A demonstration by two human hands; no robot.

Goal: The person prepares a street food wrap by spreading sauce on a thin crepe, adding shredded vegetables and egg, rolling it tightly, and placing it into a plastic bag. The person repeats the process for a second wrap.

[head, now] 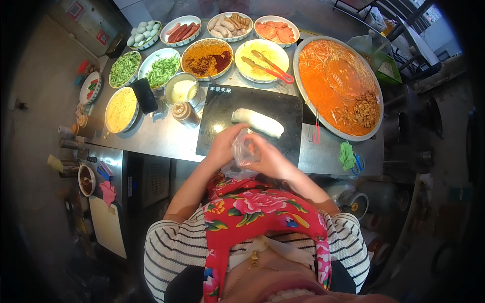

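Note:
My left hand [226, 144] and my right hand [267, 156] grip a clear plastic bag [239, 151] between them, in front of my red floral apron [261, 202]. The bag hangs down over the near edge of a black cutting board [219, 108]. Just beyond my fingers, a pale rolled wrap [259, 122] lies slantwise on the board, apart from the bag. Some of my fingertips are hidden behind the plastic.
A large pan of red broth [318, 94] stands right, with a red-handled skewer tool [316, 132] at its rim. Tongs [271, 68] rest on a bowl of yellow shreds [261, 51]. A jar [185, 114], phone [144, 96] and several food bowls stand left. Scissors [358, 163] lie right.

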